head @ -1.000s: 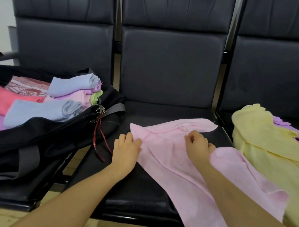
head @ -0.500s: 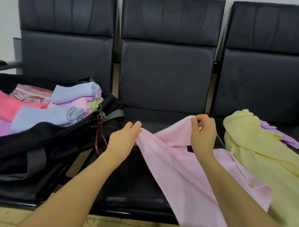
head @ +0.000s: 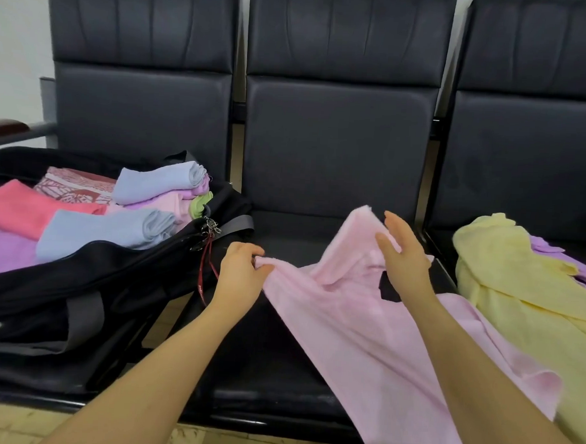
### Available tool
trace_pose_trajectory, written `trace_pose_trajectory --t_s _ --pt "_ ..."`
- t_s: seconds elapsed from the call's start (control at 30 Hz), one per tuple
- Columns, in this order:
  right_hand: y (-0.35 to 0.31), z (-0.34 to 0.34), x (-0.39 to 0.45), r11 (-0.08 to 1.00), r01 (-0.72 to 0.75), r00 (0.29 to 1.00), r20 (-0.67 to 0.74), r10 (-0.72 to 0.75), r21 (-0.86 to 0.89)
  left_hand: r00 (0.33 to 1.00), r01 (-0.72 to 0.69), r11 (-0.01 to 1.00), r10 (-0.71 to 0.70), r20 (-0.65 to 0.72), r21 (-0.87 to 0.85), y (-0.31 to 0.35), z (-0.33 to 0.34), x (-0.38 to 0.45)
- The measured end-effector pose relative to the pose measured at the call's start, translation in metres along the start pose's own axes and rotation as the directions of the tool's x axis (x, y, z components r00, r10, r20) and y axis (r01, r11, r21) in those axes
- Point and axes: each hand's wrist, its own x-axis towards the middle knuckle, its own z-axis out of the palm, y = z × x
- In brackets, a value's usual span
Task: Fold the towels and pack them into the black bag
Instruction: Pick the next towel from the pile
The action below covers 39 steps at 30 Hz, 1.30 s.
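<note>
While the pink towel (head: 365, 312) lies half spread across the middle seat (head: 265, 365), still at the folding step, not the packing one. Left hand (head: 240, 275) curled at the towel's near-left corner, fingers (head: 250, 253) pinching the edge. Right hand (head: 402, 260) raised over the far edge, fingers straight and slack, gripping nothing; cloth bunched up beside the palm, whether touching it cannot be told. Lower end of the towel hanging off the front of the seat toward the floor.

Next move, by judgement: a fresh hold for the right hand on the far corner, then both corners pulled taut to flatten the cloth before any crease is laid. Soft, limp fabric, so likely to sag or skew if only one corner is held.

Black bag (head: 81, 279) open on the left seat, just beside the left hand, already stacked with folded towels (head: 110, 227) in blue, pink, purple and green. Room left near the top looks tight. A red cord (head: 207, 271) dangling from the zipper pulls. On the right seat, a yellow towel (head: 523, 289) in a loose heap with a purple one (head: 581, 271) partly under it, both unfolded and waiting.

A row of dark padded seats serving as the work surface, tall backrests behind, pale wall at far left, light tiled floor below.
</note>
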Motion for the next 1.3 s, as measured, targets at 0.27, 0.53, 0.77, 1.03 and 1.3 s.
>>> trace_pose_trajectory --t_s 0.27,0.53,0.77,1.03,1.3 --pt "0.071 0.001 -0.003 0.722 -0.156 0.973 0.02 0.229 -0.674 0.992 -0.118 0.936 0.097 0.081 0.33 -0.011 0.014 -0.004" --pt "0.067 0.01 -0.01 0.809 -0.079 0.995 0.001 0.098 -0.582 0.995 -0.095 0.982 0.088 0.046 0.161 0.0 0.018 -0.01" --pt "-0.006 -0.012 -0.007 0.977 0.173 0.972 -0.137 -0.189 -0.122 0.998 -0.051 0.969 0.04 -0.053 -0.242 0.026 -0.005 -0.001" --pt "-0.059 -0.041 -0.023 0.968 0.147 0.973 -0.208 -0.103 0.206 0.993 0.045 0.806 -0.098 -0.058 -0.59 0.059 -0.04 -0.005" --pt "-0.089 -0.057 -0.046 0.956 0.269 0.951 -0.187 -0.245 0.117 0.995 0.041 0.786 -0.091 -0.05 -0.617 0.082 -0.07 -0.009"
